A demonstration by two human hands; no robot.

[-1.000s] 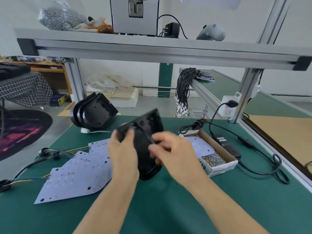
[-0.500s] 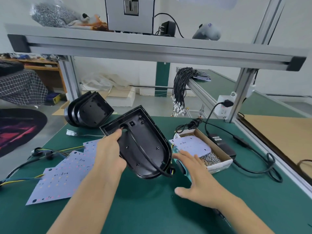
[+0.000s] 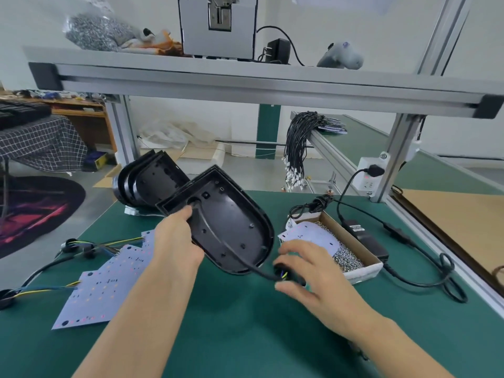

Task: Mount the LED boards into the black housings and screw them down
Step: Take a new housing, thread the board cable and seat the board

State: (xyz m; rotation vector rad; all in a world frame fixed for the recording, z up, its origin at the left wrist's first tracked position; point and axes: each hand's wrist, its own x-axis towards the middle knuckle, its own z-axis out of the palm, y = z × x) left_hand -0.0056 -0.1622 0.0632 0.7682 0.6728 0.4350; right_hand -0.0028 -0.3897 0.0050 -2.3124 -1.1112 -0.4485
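Black housing (image 3: 229,230), one, gripped tilted by left hand (image 3: 174,241); right hand (image 3: 305,271) pinches its cable (image 3: 261,272). Three more housings (image 3: 148,184) stacked at surface (image 3: 245,323) edge.

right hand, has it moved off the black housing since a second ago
Yes. The right hand has left the black housing and dropped toward the green mat, now beside the cardboard screw box, over the cable end; the left hand alone grips the housing.

The right hand (image 3: 308,274) has left the housing (image 3: 226,227) and now grips its cable end (image 3: 281,274).
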